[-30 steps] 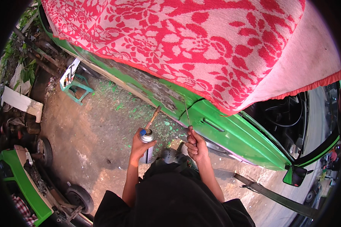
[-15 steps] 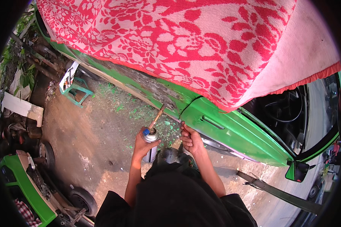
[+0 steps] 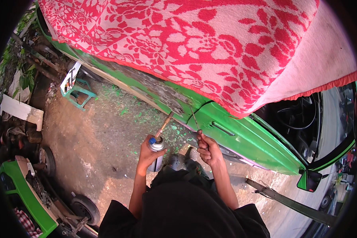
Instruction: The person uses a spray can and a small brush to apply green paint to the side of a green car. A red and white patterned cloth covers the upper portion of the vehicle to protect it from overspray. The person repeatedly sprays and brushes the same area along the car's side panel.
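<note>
My left hand (image 3: 146,155) grips a silver spray-type gas canister (image 3: 157,158) topped by a torch with a blue knob (image 3: 152,140) and a brass-coloured tube (image 3: 164,124). The tube points up at the green car's (image 3: 242,141) lower side, near a rough, bare grey patch (image 3: 172,102). My right hand (image 3: 209,150) is closed on a thin metal tool (image 3: 194,117), whose far end reaches that patch's right end. Whether the tip touches, I cannot tell. A red-and-pink floral blanket (image 3: 178,43) covers the car's upper part.
Left are a teal stool (image 3: 88,95) with tools on a white sheet (image 3: 70,75), a white panel (image 3: 20,108), a loose green body section (image 3: 31,194) and a tyre (image 3: 85,208). A side mirror (image 3: 310,180) and metal beam (image 3: 289,202) are at right. Green flakes dot the ground.
My right hand dipped leftward half a second ago and is now back to the right, slightly farther than at first, tool again angled to the patch. The torch has shifted slightly right.
</note>
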{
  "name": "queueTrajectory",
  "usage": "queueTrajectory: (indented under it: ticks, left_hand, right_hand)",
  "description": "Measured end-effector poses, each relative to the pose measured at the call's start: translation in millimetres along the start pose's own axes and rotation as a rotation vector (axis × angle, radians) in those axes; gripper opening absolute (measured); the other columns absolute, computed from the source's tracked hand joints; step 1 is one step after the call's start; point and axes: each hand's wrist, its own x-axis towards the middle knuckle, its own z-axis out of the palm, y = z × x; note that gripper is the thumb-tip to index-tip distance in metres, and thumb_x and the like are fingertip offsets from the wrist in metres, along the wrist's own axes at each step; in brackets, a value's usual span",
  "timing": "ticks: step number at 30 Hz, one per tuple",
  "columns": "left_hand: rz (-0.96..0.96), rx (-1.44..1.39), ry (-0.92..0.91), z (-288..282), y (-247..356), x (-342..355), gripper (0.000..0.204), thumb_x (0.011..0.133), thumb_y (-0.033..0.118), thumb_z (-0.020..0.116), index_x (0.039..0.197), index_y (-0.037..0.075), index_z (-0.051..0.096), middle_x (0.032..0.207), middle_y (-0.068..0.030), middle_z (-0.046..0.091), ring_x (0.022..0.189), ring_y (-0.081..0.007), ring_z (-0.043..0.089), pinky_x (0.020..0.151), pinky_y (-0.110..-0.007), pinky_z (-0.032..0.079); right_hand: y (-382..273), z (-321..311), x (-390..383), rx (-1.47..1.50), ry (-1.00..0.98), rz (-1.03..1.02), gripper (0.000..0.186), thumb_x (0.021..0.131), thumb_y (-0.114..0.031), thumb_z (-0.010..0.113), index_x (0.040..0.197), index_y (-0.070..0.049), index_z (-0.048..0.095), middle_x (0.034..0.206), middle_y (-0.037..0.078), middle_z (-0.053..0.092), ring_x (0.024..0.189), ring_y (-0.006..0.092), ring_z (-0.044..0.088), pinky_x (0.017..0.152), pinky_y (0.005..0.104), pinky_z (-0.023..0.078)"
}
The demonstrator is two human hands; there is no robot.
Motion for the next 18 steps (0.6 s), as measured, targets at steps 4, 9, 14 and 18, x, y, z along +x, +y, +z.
queueTrajectory:
  ticks: [4, 9, 14, 18]
  left_hand:
    - [0.05, 0.032, -0.034, 3, 0, 8, 0.047, 0.061, 0.012, 0.089, 0.092, 0.005, 0.054, 0.082, -0.0023, 0.06, 0.077, -0.0114, 0.057, 0.072, -0.03, 0.048]
    - [0.072, 0.076, -0.044, 3, 6, 10, 0.048, 0.061, 0.013, 0.089, 0.093, 0.005, 0.054, 0.082, -0.002, 0.059, 0.077, -0.011, 0.056, 0.072, -0.03, 0.048]
    - [0.058, 0.05, -0.044, 2, 4, 8, 0.048, 0.061, 0.013, 0.089, 0.093, 0.005, 0.054, 0.082, -0.0014, 0.059, 0.077, -0.0102, 0.056, 0.072, -0.029, 0.047]
    - [0.03, 0.005, -0.035, 3, -6, 9, 0.049, 0.061, 0.012, 0.09, 0.094, 0.005, 0.054, 0.082, -0.0005, 0.059, 0.077, -0.0097, 0.055, 0.071, -0.028, 0.047]
  right_hand:
    - [-1, -2, 5, -0.015, -0.008, 0.006, 0.015, 0.104, -0.03, 0.052, 0.103, -0.015, 0.052, 0.063, -0.006, 0.035, 0.038, 0.0012, 0.024, 0.029, 0.0173, 0.017]
    - [0, -2, 6, -0.003, -0.007, 0.003, 0.014, 0.104, -0.03, 0.052, 0.102, -0.016, 0.052, 0.063, -0.006, 0.035, 0.038, 0.0011, 0.024, 0.029, 0.0172, 0.017]
    - [-6, 4, 2, -0.029, 0.028, -0.027, 0.014, 0.104, -0.029, 0.053, 0.102, -0.016, 0.052, 0.062, -0.006, 0.035, 0.037, 0.0013, 0.023, 0.027, 0.0169, 0.017]
    - [-9, 2, 2, 0.0, 0.002, 0.01, 0.013, 0.104, -0.029, 0.053, 0.104, -0.016, 0.053, 0.063, -0.006, 0.035, 0.037, 0.0012, 0.022, 0.028, 0.0168, 0.017]
